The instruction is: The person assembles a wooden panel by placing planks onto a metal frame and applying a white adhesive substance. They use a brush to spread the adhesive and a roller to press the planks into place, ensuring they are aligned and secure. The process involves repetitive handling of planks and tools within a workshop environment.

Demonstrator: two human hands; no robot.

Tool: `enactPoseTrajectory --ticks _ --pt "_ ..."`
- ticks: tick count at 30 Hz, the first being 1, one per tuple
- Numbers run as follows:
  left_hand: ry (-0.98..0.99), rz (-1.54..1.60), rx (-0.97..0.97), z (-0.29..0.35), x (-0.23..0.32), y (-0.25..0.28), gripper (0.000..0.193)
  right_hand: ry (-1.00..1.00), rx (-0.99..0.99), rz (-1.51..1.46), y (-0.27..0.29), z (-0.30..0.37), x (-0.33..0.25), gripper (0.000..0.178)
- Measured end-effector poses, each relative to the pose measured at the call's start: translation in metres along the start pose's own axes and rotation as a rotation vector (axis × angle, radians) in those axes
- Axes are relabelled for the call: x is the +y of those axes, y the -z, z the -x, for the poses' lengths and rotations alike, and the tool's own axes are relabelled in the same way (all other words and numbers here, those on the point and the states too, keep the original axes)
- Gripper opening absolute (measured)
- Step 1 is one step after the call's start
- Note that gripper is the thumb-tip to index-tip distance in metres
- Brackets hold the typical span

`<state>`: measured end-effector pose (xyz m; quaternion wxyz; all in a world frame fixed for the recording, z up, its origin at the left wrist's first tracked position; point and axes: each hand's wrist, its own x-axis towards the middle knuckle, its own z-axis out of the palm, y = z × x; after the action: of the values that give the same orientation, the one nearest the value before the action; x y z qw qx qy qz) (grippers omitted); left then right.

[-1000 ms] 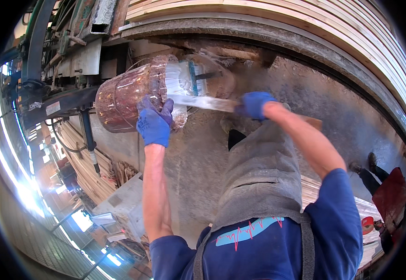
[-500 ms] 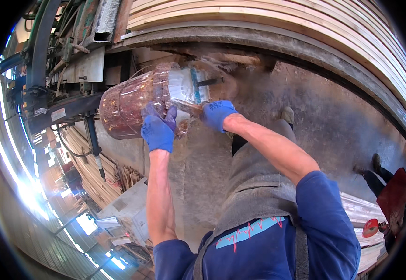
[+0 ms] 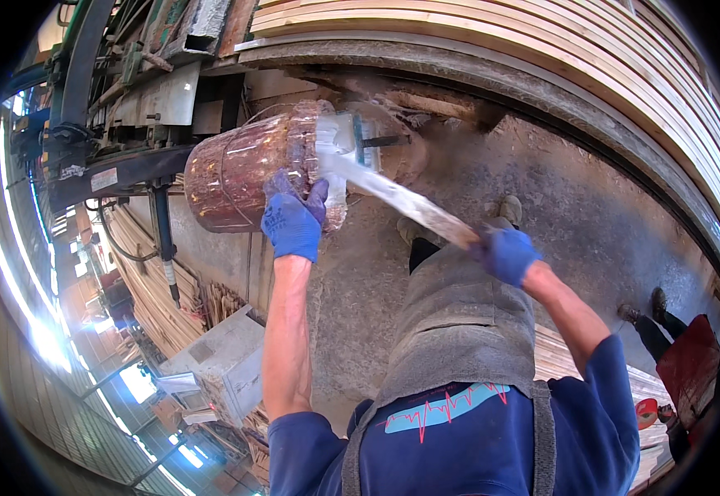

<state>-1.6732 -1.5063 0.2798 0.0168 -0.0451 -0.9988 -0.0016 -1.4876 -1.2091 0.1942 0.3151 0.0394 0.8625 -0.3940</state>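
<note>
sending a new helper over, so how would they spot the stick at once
Below the stacked planks at the top, find the tilted brown bucket. From its mouth, the stick slants down to the right hand. Unlike the short dark handle nearby, it is long and mostly smeared white.

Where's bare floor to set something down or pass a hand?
Bare floor shows between left forearm and grey apron; a wider patch lies right of the right hand, bordered by the long beam and another person's shoes. Crowded: mouth of the brown bucket, left hand at its rim, white-coated stick reaching it.
</note>
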Motion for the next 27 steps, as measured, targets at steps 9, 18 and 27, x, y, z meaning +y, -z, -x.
enactPoseTrajectory --ticks 9,18,27 --pt "0.038 0.046 0.034 -0.002 0.014 0.003 0.066 -0.053 -0.041 0.001 -0.029 -0.055 -0.006 0.038" --pt "0.061 0.029 -0.033 -0.002 0.005 0.005 0.075 -0.090 0.007 0.013 0.007 0.030 0.013 0.036" --pt "0.008 0.075 0.081 -0.002 -0.021 -0.003 0.078 -0.068 0.068 0.021 -0.037 -0.012 -0.017 0.038"
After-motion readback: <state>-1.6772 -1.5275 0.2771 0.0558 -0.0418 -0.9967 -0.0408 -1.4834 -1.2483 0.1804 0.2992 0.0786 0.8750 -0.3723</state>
